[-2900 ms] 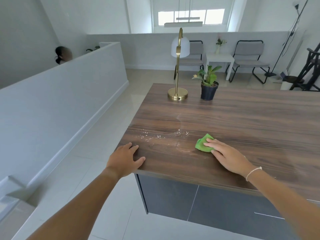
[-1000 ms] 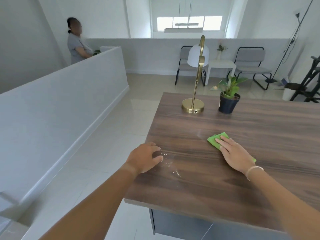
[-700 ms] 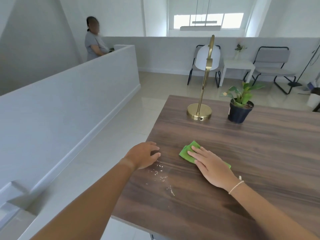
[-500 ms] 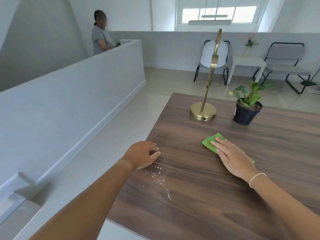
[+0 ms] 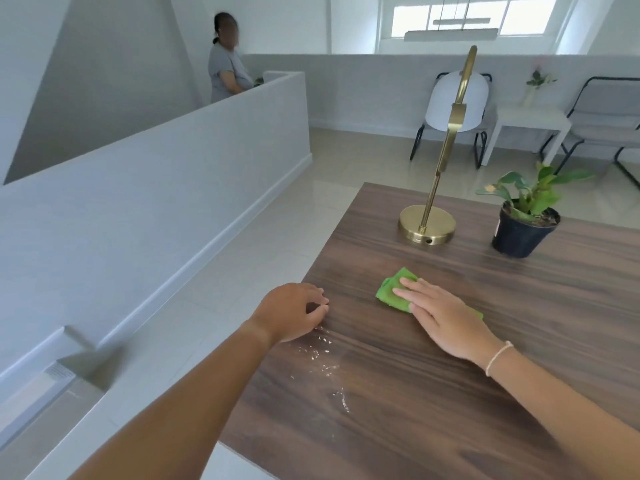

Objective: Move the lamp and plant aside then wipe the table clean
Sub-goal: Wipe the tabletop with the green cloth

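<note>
My right hand [image 5: 446, 318] flat on folded green cloth [image 5: 393, 294], left hand [image 5: 291, 315] loosely curled, empty, on dark wood table [image 5: 450, 427] edge. White crumbs [image 5: 325, 362] at 7 o'clock from cloth, nearer left.

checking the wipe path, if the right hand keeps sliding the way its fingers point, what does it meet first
The right hand points up-left across the table, flat on the green cloth. Only bare wood lies ahead, then the table's left edge. The lamp and plant appear to sit right of that line.

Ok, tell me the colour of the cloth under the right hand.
Bright green; the cloth shows clearly in the head view.
</note>
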Action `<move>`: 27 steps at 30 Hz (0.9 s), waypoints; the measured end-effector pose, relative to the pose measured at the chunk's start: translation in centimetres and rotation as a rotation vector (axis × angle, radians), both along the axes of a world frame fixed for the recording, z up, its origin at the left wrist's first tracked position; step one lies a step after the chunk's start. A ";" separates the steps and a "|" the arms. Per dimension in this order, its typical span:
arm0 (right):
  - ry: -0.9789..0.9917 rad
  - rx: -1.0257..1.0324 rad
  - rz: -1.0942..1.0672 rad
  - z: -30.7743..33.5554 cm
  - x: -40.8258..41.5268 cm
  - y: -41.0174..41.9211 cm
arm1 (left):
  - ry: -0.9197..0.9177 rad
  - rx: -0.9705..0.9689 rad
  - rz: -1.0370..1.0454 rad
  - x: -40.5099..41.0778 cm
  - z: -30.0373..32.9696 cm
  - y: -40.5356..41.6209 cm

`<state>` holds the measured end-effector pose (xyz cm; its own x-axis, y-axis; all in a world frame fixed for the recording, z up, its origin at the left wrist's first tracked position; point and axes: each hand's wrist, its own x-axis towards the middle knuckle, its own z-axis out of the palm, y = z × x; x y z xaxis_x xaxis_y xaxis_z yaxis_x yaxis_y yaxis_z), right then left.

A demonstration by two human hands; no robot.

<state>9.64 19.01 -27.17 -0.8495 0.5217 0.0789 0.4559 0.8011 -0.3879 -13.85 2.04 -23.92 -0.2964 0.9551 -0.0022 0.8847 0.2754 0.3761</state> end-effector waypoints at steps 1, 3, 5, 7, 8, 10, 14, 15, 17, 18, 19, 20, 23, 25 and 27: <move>-0.010 -0.004 -0.053 0.2 -0.6 1.1 | -0.005 0.001 0.005 0.1 0.0 0.0; -0.041 -0.015 -0.158 0.9 -3.1 3.0 | -0.008 0.006 0.015 0.2 -0.1 0.0; -0.068 -0.017 -0.187 1.2 -6.7 3.6 | -0.009 0.006 0.025 0.3 -0.2 -0.1; -0.065 -0.008 -0.118 1.2 -10.0 2.6 | -0.007 0.010 0.031 0.4 -0.3 -0.1; -0.054 -0.008 -0.054 1.0 -11.2 1.5 | -0.004 0.008 0.032 0.4 -0.4 -0.1; -0.018 -0.008 0.089 0.4 -11.5 -0.8 | 0.004 -0.003 0.023 0.5 -0.3 -0.2; 0.042 -0.004 0.188 -0.2 -7.8 -0.2 | -0.021 -0.009 0.027 0.5 -0.4 -0.3; 0.031 -0.004 0.157 -0.1 -7.3 0.9 | -0.030 -0.007 0.031 0.5 -0.4 -0.4; -0.020 -0.019 0.050 0.5 -8.2 2.8 | -0.044 -0.006 0.042 0.7 -0.5 -0.5; -0.047 -0.026 -0.004 0.8 -9.5 3.4 | -0.049 -0.007 0.047 0.7 -0.4 -0.5; -0.064 -0.026 -0.041 1.1 -11.0 3.6 | -0.051 -0.009 0.050 0.7 -0.3 -0.4; -0.073 -0.021 -0.050 1.3 -12.6 3.3 | -0.050 -0.012 0.051 0.7 -0.3 -0.4; -0.048 -0.007 0.082 0.8 -15.4 0.7 | -0.044 -0.025 0.047 0.6 -0.3 -0.4; 0.002 -0.009 0.207 -0.2 -14.4 -0.6 | -0.044 -0.027 0.043 0.6 -0.3 -0.4; 0.032 -0.004 0.262 -0.5 -12.3 0.0 | -0.055 -0.016 0.048 0.7 -0.3 -0.5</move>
